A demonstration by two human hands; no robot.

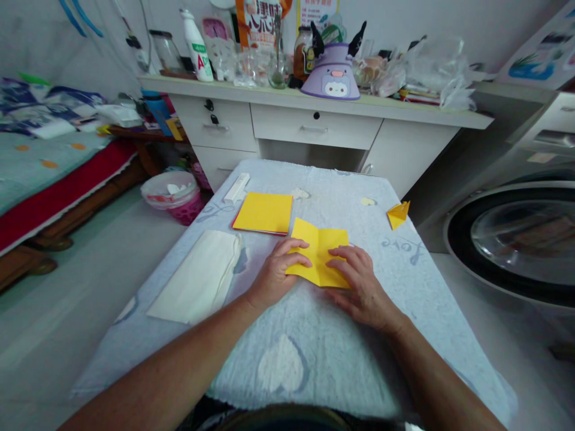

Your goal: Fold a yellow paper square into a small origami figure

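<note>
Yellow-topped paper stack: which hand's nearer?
Left. The left hand is just off the paper stack; the right hand is farther right, on the right half of the creased yellow sheet.

Tablecloth [372, 224]: "Love" in grey-blue script, right side. White plastic bottle [197, 51] on the counter: big red "A", next letter partly turned away, probably "D"; small white characters on green band, not legible. Orange snack bag [260, 41]: large Chinese characters, second line seems to start "八爪", rest unclear. Wall poster [317, 7]: red Chinese lines, too small to read.
</note>
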